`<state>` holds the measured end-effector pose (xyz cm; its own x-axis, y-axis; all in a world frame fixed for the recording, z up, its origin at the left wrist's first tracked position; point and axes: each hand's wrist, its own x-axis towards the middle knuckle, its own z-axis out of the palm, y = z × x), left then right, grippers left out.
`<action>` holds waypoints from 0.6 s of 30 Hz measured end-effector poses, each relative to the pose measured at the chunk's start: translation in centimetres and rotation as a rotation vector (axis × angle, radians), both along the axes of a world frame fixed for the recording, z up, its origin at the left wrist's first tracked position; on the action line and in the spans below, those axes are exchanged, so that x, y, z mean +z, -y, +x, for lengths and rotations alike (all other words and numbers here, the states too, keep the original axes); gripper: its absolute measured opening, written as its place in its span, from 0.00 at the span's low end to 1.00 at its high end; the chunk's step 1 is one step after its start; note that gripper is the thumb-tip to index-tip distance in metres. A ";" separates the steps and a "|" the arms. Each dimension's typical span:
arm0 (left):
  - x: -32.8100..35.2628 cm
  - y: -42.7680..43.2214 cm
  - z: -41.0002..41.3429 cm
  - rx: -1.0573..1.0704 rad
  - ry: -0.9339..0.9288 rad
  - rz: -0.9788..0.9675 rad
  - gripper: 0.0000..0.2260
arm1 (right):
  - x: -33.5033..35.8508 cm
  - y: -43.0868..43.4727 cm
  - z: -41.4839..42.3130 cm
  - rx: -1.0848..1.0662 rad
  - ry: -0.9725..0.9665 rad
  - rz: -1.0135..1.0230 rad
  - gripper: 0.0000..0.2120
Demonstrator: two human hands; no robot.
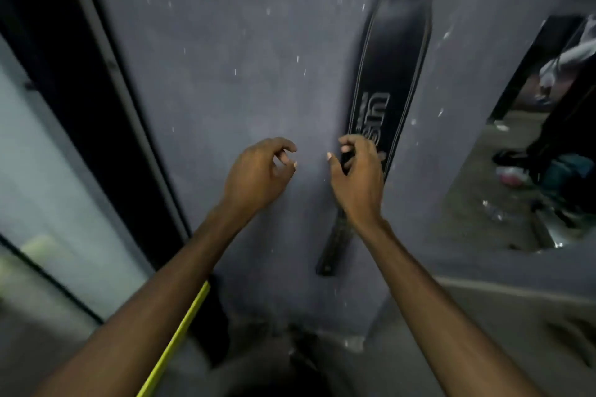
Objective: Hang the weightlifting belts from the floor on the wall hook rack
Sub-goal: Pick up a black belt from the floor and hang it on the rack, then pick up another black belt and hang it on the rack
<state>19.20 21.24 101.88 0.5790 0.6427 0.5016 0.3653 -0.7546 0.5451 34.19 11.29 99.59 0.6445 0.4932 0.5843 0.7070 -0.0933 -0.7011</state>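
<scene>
Forearms raised toward grey wall (225,74); left hand (261,171) fingers loosely curled, empty; right hand (358,177) at hanging black weightlifting belt (393,58), probably steadying it, grip unclear.

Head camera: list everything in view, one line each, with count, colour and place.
belt: one, black with pale lettering, hanging against the wall, right of centre
wall: one, grey, speckled, centre
frame: one, dark, slanting down the left
strip: one, yellow-green, bottom left
clutter: several blurred items, far right
left hand: one, loosely curled, holding nothing, centre
right hand: one, fingers curled in front of the belt; grip unclear
</scene>
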 end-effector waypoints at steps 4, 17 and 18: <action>-13.6 2.1 -2.7 0.008 -0.127 -0.240 0.10 | -14.0 3.0 -2.0 0.004 -0.141 -0.215 0.10; -60.5 17.8 -9.3 0.130 -0.488 -0.787 0.07 | -59.9 19.4 -7.7 0.004 -0.653 -0.728 0.07; -63.6 19.2 -9.5 0.130 -0.506 -0.820 0.08 | -62.9 21.0 -8.1 -0.005 -0.676 -0.758 0.07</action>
